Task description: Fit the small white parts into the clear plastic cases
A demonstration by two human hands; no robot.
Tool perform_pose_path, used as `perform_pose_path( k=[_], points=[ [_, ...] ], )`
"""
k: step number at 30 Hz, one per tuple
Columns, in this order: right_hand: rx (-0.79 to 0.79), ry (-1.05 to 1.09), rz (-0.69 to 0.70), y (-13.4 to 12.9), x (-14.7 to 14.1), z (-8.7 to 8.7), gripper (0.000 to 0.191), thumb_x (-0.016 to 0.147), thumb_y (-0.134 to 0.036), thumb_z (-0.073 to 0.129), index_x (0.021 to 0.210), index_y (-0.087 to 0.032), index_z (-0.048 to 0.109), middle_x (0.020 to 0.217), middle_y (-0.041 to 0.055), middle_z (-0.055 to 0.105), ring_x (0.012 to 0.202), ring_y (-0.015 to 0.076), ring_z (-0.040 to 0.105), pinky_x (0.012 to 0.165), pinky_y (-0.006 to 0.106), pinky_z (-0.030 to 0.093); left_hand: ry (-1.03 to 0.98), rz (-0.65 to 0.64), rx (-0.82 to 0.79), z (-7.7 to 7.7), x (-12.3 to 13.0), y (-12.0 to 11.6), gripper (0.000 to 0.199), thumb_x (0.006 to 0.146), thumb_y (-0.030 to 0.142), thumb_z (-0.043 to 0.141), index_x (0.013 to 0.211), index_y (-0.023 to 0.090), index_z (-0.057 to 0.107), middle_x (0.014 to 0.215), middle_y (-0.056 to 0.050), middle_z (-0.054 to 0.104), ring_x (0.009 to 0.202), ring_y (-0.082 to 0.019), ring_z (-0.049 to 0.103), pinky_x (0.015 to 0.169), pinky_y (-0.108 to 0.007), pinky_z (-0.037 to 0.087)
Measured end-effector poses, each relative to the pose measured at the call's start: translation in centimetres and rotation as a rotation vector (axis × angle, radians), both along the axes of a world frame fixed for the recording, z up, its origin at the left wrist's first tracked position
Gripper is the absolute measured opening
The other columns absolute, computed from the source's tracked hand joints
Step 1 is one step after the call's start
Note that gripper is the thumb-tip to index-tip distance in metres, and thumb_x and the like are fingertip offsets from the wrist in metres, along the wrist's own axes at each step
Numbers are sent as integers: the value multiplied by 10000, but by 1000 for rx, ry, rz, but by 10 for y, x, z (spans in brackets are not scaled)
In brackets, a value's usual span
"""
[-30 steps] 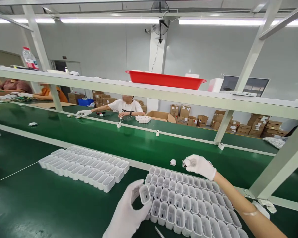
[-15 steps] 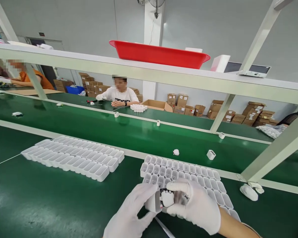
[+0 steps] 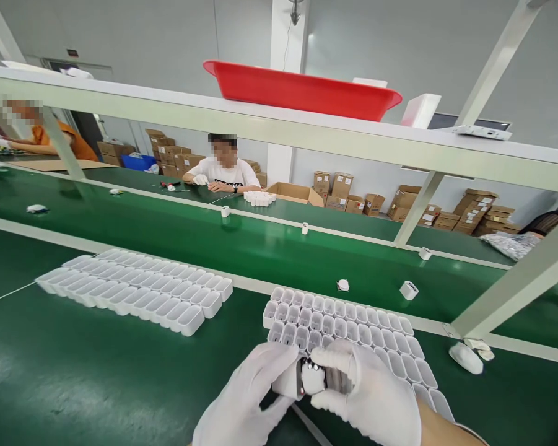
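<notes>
My left hand, in a white glove, grips a white plastic housing lying on its side, its open end turned right. My right hand, gloved too, has thumb and fingers closed on a small white rounded module with dark edges. The module sits at the mouth of the housing; how deep it reaches inside I cannot tell. A greyish part shows within the right hand's grip, partly hidden by the fingers. Just behind my hands stand rows of white open cups, some with small dark bits inside.
Another block of white cups stands to the left. Beyond a pale rail, a green conveyor belt carries several white parts. A shelf with a red tray spans above. Opposite sits a co-worker. A white bundle lies at right.
The module has moved slightly closer against the housing's open end. Parts on the belt have shifted right. The co-worker opposite has brought both hands together.
</notes>
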State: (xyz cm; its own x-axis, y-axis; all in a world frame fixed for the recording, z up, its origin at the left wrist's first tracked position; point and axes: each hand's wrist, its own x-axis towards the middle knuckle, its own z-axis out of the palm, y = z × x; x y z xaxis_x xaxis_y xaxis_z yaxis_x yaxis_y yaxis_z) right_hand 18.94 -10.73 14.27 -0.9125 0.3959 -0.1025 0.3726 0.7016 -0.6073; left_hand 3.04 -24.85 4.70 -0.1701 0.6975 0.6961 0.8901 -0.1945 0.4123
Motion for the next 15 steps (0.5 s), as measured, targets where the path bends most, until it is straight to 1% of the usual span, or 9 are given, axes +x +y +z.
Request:
perform_pose_path(
  k=[2, 4, 6, 7, 8, 10, 12, 13, 15],
  points=[
    [2, 0, -14, -1, 1, -2, 161, 739, -109, 730, 820, -227, 655, 865, -19, 603, 775, 149, 549, 692, 255, 416, -4, -1, -3, -1, 1, 0, 600, 835, 59, 575, 1378, 298, 484, 1210, -76, 704, 1137, -199, 674, 936, -289, 587],
    [-9, 13, -41, 0, 1, -8, 168, 736, -115, 742, 827, -233, 664, 866, -21, 603, 776, 150, 553, 688, 255, 420, -24, -10, 1, -1, 1, 0, 619, 823, 56, 588, 1380, 307, 488, 1218, -72, 703, 1135, -201, 677, 937, -289, 588],
    [-52, 32, -34, 2, -1, -15, 172, 721, -158, 787, 830, -244, 685, 853, -22, 607, 776, 158, 565, 694, 264, 437, -67, -33, -4, -1, 2, 0, 646, 814, 56, 608, 1387, 327, 485, 1230, -63, 698, 1144, -204, 674, 951, -298, 583],
    [-79, 52, -20, 4, -2, -19, 212, 697, -183, 821, 859, -255, 703, 867, -20, 616, 797, 170, 579, 723, 277, 456, -93, -49, -14, -1, 2, 0, 658, 815, 57, 614, 1395, 338, 479, 1238, -59, 695, 1151, -206, 670, 960, -305, 580],
    [-114, 76, -12, 6, -4, -22, 309, 651, -208, 863, 918, -269, 720, 892, -16, 627, 828, 186, 593, 766, 298, 475, -120, -63, -28, -1, 1, -1, 668, 820, 62, 620, 1404, 350, 472, 1248, -57, 690, 1161, -209, 666, 968, -314, 578],
    [-223, 104, -16, 9, -7, -26, 633, 553, -242, 927, 1141, -300, 701, 961, -5, 652, 917, 229, 616, 877, 359, 494, -168, -82, -66, -4, 0, -1, 670, 833, 83, 638, 1412, 375, 471, 1269, -54, 681, 1179, -218, 660, 981, -333, 575],
    [-397, 121, -19, 12, -10, -28, 963, 494, -285, 957, 1374, -302, 566, 1005, 6, 675, 1004, 260, 623, 976, 412, 480, -209, -78, -97, -9, 0, -3, 647, 845, 123, 664, 1405, 396, 492, 1302, -50, 671, 1195, -233, 658, 993, -354, 573],
    [-511, 120, 7, 13, -10, -27, 1081, 483, -319, 964, 1451, -287, 484, 995, 7, 686, 1027, 262, 629, 1017, 425, 464, -232, -81, -106, -13, 1, -5, 636, 840, 149, 688, 1397, 400, 508, 1315, -48, 668, 1201, -244, 657, 1002, -368, 570],
    [-760, 114, 97, 13, -11, -24, 1198, 487, -395, 964, 1522, -253, 377, 971, 9, 700, 1054, 249, 639, 1090, 431, 418, -299, -74, -110, -21, 7, -8, 612, 814, 199, 736, 1366, 392, 555, 1330, -46, 667, 1218, -277, 648, 1019, -406, 562]
  ],
)
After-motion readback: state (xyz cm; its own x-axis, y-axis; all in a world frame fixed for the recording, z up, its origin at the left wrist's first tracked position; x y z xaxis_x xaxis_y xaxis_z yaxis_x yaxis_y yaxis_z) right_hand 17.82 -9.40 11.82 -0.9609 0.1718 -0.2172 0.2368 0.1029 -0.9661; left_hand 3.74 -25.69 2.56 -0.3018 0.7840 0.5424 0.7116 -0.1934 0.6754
